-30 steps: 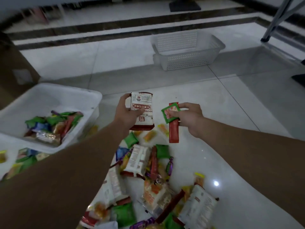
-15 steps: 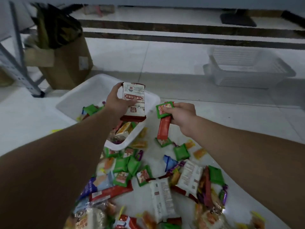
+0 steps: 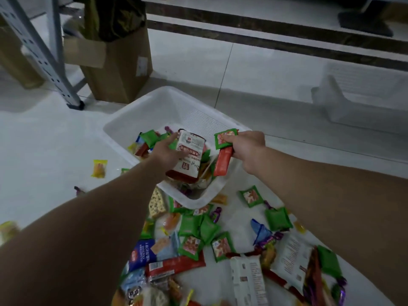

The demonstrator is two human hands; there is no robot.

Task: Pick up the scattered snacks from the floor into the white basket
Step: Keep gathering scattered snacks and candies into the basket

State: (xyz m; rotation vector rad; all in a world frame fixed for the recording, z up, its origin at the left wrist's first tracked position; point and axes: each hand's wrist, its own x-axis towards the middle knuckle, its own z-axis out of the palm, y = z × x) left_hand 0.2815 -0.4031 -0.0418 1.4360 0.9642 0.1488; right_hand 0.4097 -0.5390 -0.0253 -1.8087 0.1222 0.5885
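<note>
The white basket [image 3: 176,102] sits on the floor ahead of me with several snacks inside. My left hand [image 3: 165,152] is over the basket and holds a white-and-red snack packet [image 3: 189,155], thumb across its front. My right hand [image 3: 247,146] is above the basket's right rim and grips a small green packet [image 3: 224,138] together with a red stick snack [image 3: 221,162]. Many scattered snacks [image 3: 198,235] lie on the floor below my arms: green packets, a blue one, a long red bar, white packets.
A second white basket [image 3: 364,91] stands at the far right, blurred. A cardboard box [image 3: 119,69] and a grey metal rack leg [image 3: 44,54] stand at the back left. A yellow candy [image 3: 99,168] lies alone on the floor left of the basket.
My view has swung left and both hands have carried their snacks from the open floor to over the near basket. The left hand has lowered its packet into it.
</note>
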